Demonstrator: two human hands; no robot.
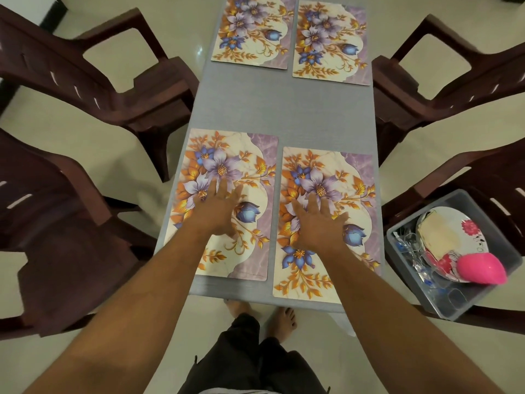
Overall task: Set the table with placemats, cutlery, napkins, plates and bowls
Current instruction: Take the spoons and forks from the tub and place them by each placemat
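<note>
A: Left hand (220, 207) and right hand (318, 223) lie spread flat on two floral placemats (227, 200) at the tabletop's near edge.
B: The right-hand mat (326, 220) overhangs; a push could slide it off.
</note>
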